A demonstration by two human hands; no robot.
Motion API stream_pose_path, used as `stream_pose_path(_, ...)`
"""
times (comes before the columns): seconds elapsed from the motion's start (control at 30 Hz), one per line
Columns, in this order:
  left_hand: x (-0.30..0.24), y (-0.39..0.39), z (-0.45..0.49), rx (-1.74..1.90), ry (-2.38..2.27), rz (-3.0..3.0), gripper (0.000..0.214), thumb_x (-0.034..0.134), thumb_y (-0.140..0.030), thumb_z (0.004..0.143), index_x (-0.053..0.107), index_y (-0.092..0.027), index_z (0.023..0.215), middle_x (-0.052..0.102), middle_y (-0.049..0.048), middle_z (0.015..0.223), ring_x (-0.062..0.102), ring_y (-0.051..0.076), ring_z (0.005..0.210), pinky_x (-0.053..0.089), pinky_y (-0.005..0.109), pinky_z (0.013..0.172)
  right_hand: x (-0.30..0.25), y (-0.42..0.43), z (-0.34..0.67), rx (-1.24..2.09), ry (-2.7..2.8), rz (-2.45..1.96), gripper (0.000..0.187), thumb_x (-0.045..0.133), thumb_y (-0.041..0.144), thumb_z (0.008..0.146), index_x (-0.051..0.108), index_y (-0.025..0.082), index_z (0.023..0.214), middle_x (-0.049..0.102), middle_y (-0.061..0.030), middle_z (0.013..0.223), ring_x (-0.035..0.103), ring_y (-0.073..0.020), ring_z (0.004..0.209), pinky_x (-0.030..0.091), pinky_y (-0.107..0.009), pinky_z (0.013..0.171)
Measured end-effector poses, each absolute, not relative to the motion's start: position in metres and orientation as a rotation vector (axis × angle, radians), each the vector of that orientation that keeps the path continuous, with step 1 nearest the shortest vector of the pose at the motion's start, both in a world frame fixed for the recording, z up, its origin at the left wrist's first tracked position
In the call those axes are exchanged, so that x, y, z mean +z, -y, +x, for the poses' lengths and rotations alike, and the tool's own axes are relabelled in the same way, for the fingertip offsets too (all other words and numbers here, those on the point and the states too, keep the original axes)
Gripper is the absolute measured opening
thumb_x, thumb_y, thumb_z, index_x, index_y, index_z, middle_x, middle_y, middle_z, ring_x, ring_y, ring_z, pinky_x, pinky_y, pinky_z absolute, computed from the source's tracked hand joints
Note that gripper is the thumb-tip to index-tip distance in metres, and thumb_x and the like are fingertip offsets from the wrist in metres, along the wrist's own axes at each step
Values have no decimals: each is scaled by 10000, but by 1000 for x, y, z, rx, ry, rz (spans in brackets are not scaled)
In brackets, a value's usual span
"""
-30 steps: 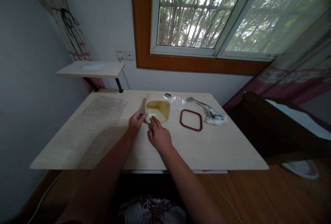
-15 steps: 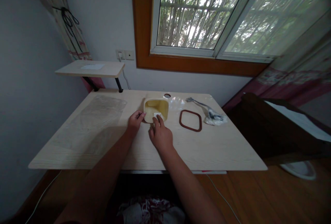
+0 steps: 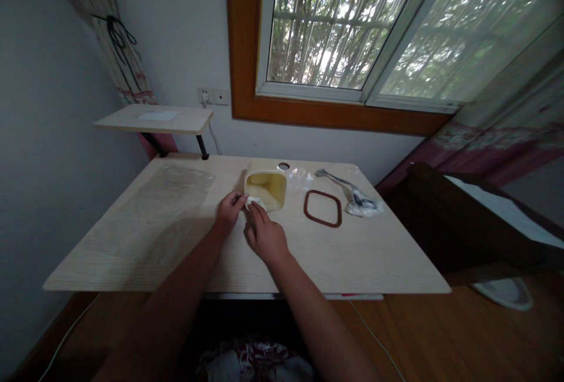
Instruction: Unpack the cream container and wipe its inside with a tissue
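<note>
A cream, square-cornered container (image 3: pixel 276 194) with a yellowish inside stands on the desk, its opening facing me. My left hand (image 3: pixel 228 212) grips its left front edge between thumb and fingers. At the near left corner my right hand (image 3: pixel 268 235) presses a small white wad (image 3: pixel 255 200), which looks like tissue or cloth, against the rim; my fingers hide part of it. To the right lies a brown rounded-square ring (image 3: pixel 323 208), flat on the desk.
A clear plastic bag with a dark-handled item (image 3: pixel 362 203) lies at the desk's right. Clear plastic film (image 3: pixel 154 205) covers the left. A raised shelf (image 3: pixel 154 119) stands at the back left, and a round hole (image 3: pixel 284 166) pierces the desk (image 3: pixel 361 264) behind the container.
My right hand has moved left with the white wad, from the middle of the container's near side to its near left corner. My left hand keeps its hold.
</note>
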State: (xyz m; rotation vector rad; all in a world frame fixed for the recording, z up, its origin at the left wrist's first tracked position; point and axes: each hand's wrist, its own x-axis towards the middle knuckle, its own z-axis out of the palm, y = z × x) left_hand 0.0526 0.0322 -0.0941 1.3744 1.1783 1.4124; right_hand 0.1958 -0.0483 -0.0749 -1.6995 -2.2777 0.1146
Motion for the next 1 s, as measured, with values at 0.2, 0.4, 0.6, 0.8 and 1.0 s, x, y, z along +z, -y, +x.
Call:
stream_pose_path(0.2, -90, -29, 53, 1399, -1151, 1338, 364, 675, -543, 807, 587, -198, 728, 564, -31, 638, 557, 139, 642, 463, 246, 642, -74, 47, 201, 47, 2212, -1791, 582, 435, 328, 979, 405, 202, 1547, 356, -134, 1641, 729, -206, 965, 589, -337, 825)
stream_pose_path(0.4, -89, -29, 56, 1406, -1150, 1316, 388, 690, -564, 788, 584, -196, 725, 569, -26, 648, 556, 142, 650, 468, 247, 626, -74, 45, 204, 44, 2109, -1897, 588, 449, 312, 964, 413, 193, 1539, 375, -131, 1632, 724, -218, 1000, 587, -337, 822)
stream_pose_path(0.6, -93, -31, 55, 1413, -1162, 1346, 382, 692, -557, 793, 592, -196, 720, 563, -27, 639, 541, 135, 630, 455, 244, 619, -77, 46, 199, 72, 2220, -1758, 600, 431, 304, 969, 383, 201, 1558, 361, -105, 1643, 712, -203, 1034, 581, -327, 861)
stream_pose_path(0.8, -96, -32, 53, 1411, -1152, 1342, 386, 677, -560, 801, 582, -194, 726, 552, -36, 635, 534, 127, 628, 443, 235, 620, -68, 47, 204, 64, 2273, -1762, 606, 441, 301, 956, 386, 210, 1554, 381, -92, 1635, 718, -209, 1009, 585, -344, 861)
stream_pose_path(1.0, -98, -34, 55, 1408, -1144, 1342, 377, 673, -554, 803, 603, -188, 750, 587, -30, 663, 562, 135, 655, 455, 236, 628, -51, 44, 221, 33, 2237, -1990, 561, 384, 313, 988, 415, 186, 1533, 389, -133, 1624, 726, -237, 1009, 590, -381, 842)
